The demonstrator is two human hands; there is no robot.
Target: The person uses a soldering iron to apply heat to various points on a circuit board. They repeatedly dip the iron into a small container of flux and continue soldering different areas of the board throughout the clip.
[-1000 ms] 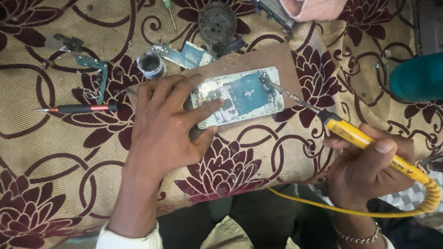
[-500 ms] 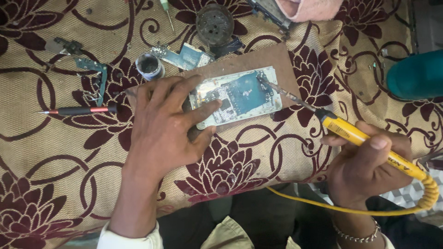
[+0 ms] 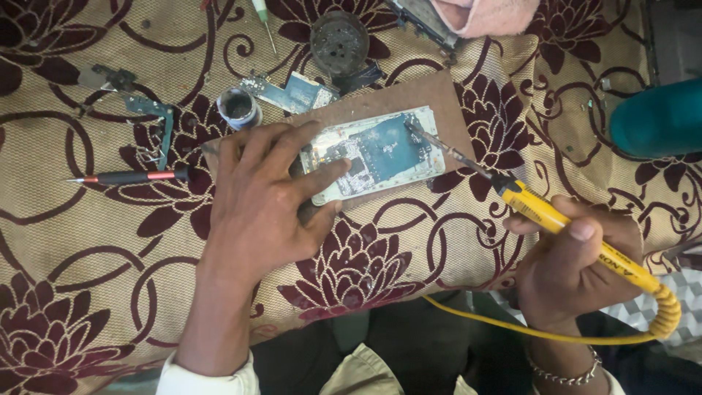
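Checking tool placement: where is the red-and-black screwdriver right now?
In the head view, the red-and-black screwdriver lies on the floral cloth, just left of the left hand.

Cloth (image 3: 88, 241) under both hands: tan-gold weave, maroon lotus blooms, maroon looping lines.
Board (image 3: 380, 150) under left hand (image 3: 256, 205) fingertips: white-grey edge, blue-teal middle, silver specks.
Brown card mat (image 3: 439, 95) beneath board.
Soldering iron (image 3: 578, 238) in right hand (image 3: 578, 271): yellow handle, black collar, dark metal shaft, yellow coiled cord.
Screwdriver (image 3: 128, 177) left of left hand: black grip, red band, silver tip.
Small pot (image 3: 238, 108) above left hand: white rim, dark inside.
Teal object (image 3: 658, 117) above right hand.
Pink cloth (image 3: 482, 14) far above hands.
White cuffs (image 3: 205, 377) at wrists.
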